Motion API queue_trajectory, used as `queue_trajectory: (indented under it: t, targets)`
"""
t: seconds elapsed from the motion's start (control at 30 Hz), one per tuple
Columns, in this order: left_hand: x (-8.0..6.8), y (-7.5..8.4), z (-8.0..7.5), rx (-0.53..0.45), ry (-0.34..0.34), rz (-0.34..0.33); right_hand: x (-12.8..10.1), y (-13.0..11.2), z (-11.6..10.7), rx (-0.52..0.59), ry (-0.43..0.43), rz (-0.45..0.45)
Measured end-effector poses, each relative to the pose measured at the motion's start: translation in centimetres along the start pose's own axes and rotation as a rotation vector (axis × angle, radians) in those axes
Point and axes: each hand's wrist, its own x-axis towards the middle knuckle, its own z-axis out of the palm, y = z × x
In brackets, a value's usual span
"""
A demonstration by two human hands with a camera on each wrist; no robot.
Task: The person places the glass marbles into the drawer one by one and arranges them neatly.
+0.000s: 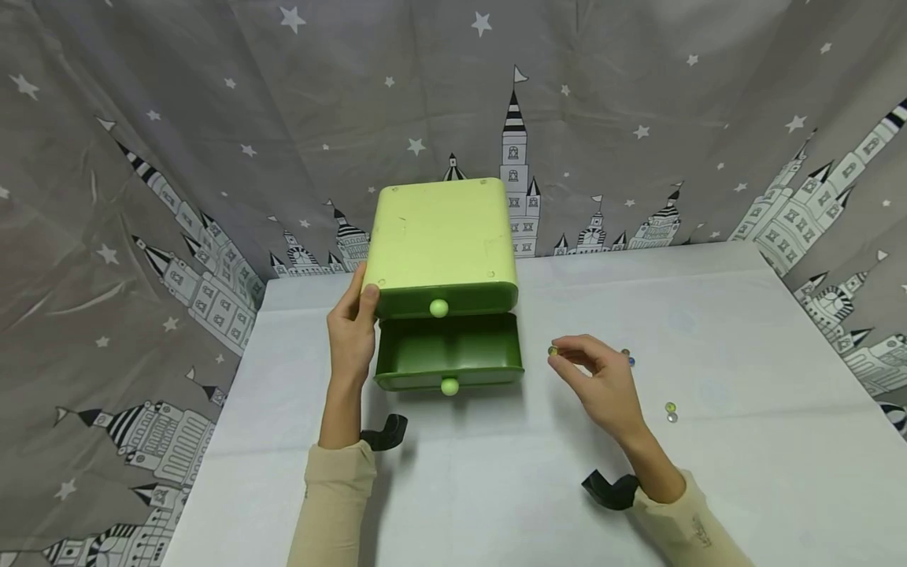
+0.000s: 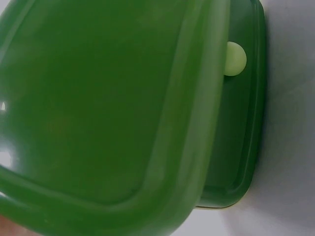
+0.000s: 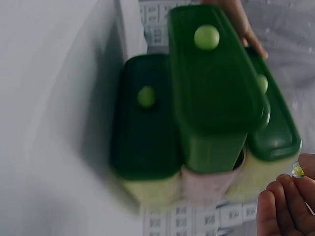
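Marble (image 1: 553, 351) pinched in right hand (image 1: 602, 386) fingertips, right of open lower drawer (image 1: 448, 358); left hand (image 1: 352, 331) grips cabinet (image 1: 442, 244) corner.

Lighting even, moderately bright, soft shadows under the drawer box (image 1: 442, 260). Head view sharp, edges bowed by wide lens. Both wrist views blurred; right wrist view ghosted, doubling the box.
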Motion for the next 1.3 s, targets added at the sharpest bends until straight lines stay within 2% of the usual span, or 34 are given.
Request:
queue_trajectory:
  t: [0.13, 0.37, 0.6, 0.97, 1.3]
  targets:
    - [0.0, 0.0, 0.0, -0.018, 0.002, -0.006, 0.6, -1.3, 1.3, 0.012, -0.04, -0.013]
    - [0.0, -0.1, 0.0, -0.003, 0.005, 0.0, 0.8, 1.1, 3.1, 0.104, -0.078, -0.06]
    - [0.0, -0.1, 0.0, -0.005, 0.002, 0.017, 1.1, 0.7, 4.5, 0.1, -0.096, -0.064]
    - [0.0, 0.0, 0.0, -0.013, 0.003, 0.007, 1.3, 0.5, 5.7, 0.146, -0.119, -0.077]
    - [0.0, 0.1, 0.0, -0.004, -0.004, -0.006, 1.6, 0.5, 6.1, 0.136, -0.11, -0.068]
